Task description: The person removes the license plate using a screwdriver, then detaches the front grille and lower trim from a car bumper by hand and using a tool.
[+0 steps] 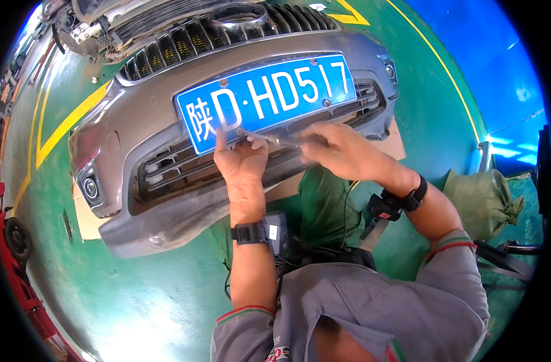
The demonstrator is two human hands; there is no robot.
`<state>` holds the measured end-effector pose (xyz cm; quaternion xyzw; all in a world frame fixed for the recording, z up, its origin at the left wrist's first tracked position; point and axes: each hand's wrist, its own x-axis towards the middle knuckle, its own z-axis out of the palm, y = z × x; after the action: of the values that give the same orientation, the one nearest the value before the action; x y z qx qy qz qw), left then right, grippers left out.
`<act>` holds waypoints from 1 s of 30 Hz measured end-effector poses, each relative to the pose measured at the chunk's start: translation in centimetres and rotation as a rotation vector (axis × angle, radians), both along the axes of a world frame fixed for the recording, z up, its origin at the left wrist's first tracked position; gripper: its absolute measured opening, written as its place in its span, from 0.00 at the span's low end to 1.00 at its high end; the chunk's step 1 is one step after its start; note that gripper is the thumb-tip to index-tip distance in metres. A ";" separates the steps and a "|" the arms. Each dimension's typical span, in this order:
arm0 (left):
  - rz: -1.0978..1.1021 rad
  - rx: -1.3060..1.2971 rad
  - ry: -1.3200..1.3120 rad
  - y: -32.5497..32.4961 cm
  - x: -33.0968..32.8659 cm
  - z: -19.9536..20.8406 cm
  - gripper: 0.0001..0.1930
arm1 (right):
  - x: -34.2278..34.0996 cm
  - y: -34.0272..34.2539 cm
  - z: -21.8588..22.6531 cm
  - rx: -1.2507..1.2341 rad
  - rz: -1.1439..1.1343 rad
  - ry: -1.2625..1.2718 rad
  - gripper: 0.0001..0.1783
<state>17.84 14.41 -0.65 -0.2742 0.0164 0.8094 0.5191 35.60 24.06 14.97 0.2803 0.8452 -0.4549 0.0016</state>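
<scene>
A blue license plate (pixel 269 96) with white characters sits across the front of a grey-brown car bumper (pixel 155 102). My left hand (pixel 244 163), palm up, is at the plate's lower left edge. Its thumb lies over the plate's face, and the other fingers curl at the lower edge. From the right, my right hand (pixel 339 148) grips a slim screwdriver (pixel 278 140), blurred by motion. The screwdriver's tip points at the lower left fastener area, close to my left fingers. Just what those fingers pinch is partly hidden.
The bumper, with its slatted grille (pixel 191 45), lies on cardboard (pixel 393 139) on a green floor. Car front parts (pixel 94 30) stand behind it. A green sack (pixel 480 202) is at the right, near a blue wall (pixel 499 60). Red equipment (pixel 10 259) stands far left.
</scene>
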 end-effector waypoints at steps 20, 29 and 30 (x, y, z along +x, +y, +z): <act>0.020 0.023 0.011 0.0 -0.5 -0.9 0.20 | -4.6 -2.0 3.4 0.160 0.071 -0.292 0.26; 0.018 0.051 0.229 0.2 0.0 -1.4 0.22 | -10.6 -2.9 6.4 0.032 0.243 -0.698 0.20; 0.020 0.052 0.223 0.1 -0.1 -1.5 0.22 | -11.8 -4.3 7.6 -0.019 0.047 -0.728 0.19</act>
<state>17.72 14.54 -2.13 -0.1690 0.0502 0.8402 0.5128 23.77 19.80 22.59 0.4043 0.7913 -0.3332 0.3152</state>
